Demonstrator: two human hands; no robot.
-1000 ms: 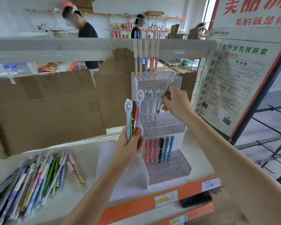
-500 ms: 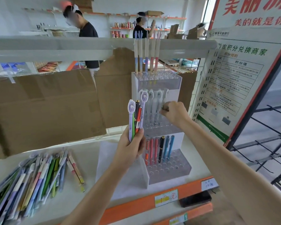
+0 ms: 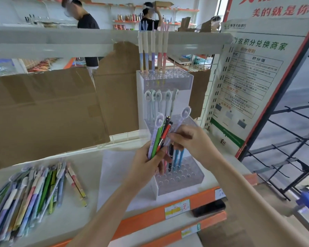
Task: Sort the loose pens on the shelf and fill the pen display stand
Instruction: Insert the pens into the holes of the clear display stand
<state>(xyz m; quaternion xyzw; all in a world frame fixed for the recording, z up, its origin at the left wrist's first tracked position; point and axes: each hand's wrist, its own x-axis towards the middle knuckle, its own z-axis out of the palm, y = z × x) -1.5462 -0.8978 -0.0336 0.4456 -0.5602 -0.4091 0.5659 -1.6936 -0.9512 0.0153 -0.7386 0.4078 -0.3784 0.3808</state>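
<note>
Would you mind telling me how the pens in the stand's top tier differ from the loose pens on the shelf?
The top-tier pens stand upright in separate holes of the pen display stand; the loose pens lie flat in an overlapping heap on the shelf. The top-tier pens are few and matching, with cream caps; the loose pens are many and mixed, some green. Both include pastel barrels.

Pen display stand (image 3: 165, 132) on shelf (image 3: 89, 207), ahead of me. Loose pens (image 3: 30, 191) on shelf, left of stand. Pen bundle (image 3: 159, 138) in my left hand (image 3: 146, 168), before stand; my right hand (image 3: 189, 139) just right of bundle. Cardboard (image 3: 43, 107) behind. Notice board (image 3: 248, 82) right of stand.
</note>
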